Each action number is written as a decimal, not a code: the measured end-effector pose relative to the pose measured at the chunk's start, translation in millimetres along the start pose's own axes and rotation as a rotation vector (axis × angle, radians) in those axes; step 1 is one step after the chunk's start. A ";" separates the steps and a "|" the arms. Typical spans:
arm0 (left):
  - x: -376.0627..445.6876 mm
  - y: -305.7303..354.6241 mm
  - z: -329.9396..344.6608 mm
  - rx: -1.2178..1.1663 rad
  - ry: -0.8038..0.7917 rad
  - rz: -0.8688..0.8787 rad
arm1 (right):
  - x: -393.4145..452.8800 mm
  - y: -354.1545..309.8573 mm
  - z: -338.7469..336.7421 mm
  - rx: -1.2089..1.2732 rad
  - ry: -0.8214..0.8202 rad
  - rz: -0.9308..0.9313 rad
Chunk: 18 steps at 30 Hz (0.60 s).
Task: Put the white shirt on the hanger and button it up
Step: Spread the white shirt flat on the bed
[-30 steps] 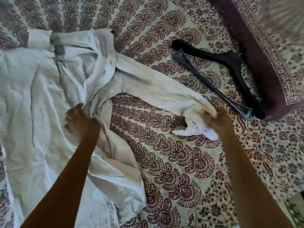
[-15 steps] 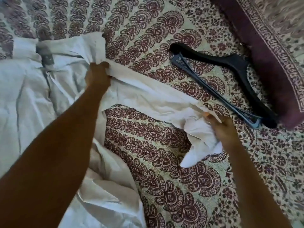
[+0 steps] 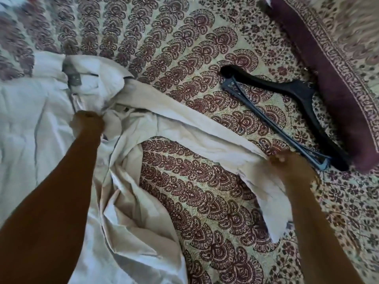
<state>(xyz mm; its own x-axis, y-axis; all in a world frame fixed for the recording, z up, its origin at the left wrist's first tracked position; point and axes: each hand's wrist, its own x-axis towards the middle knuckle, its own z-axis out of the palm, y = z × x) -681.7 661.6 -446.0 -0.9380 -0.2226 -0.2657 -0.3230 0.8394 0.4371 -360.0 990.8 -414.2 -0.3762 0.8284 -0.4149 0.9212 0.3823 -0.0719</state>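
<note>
Head view: a printed bedspread [image 3: 205, 201] in maroon and cream fills the frame, with a maroon-edged pillow [image 3: 338, 103] at the upper right. The white shirt [image 3: 37, 119] lies crumpled across the left side, one front edge stretched rightward over the cloth. A black hanger [image 3: 291, 91] lies flat beside the pillow, apart from the shirt's body. The left hand [image 3: 87, 125] grips bunched fabric below the collar. The right hand [image 3: 287, 167] pinches the shirt's stretched edge, just beside the hanger's lower end.

Single head-worn wide-angle view, looking steeply down, close over a patterned bedspread [image 3: 205, 197], edges blurred
</note>
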 end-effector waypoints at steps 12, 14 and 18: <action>17.1 66.0 8.3 0.164 0.046 0.792 | -4.8 -250.7 52.0 0.234 0.051 -0.746; 24.8 82.4 17.6 0.369 -0.009 0.780 | -0.3 -284.5 58.5 0.216 0.026 -0.758; 45.5 98.3 25.2 0.412 -0.055 0.664 | 16.3 -326.1 75.9 0.233 -0.051 -0.695</action>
<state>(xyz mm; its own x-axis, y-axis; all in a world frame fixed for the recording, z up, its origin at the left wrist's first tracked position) -753.0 746.5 -436.8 -0.9075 0.4061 -0.1074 0.3860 0.9071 0.1679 -659.0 848.6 -466.3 -0.8814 0.4040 -0.2450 0.4710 0.7107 -0.5225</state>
